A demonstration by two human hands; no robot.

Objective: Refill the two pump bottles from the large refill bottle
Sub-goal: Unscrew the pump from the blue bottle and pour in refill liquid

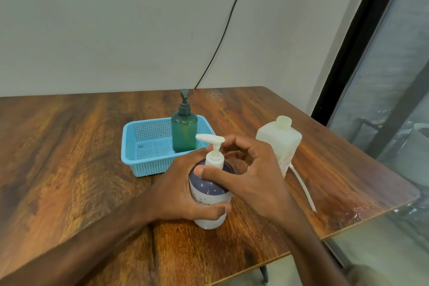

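A white pump bottle point(212, 195) with a dark blue shoulder stands on the wooden table point(69, 158) in front of me. My left hand point(181, 188) grips its body from the left. My right hand point(253, 169) curls around the white pump collar point(214, 158), thumb on the shoulder and fingers behind the pump stem. A green pump bottle point(184, 130) stands upright in the blue basket point(144, 158). The large translucent refill bottle point(281, 141) stands to the right, its neck uncapped.
A white tube point(304, 189) lies on the table by the refill bottle's base. The table's right edge runs close to a glass window point(383, 100). A black cable point(222, 37) hangs down the wall behind.
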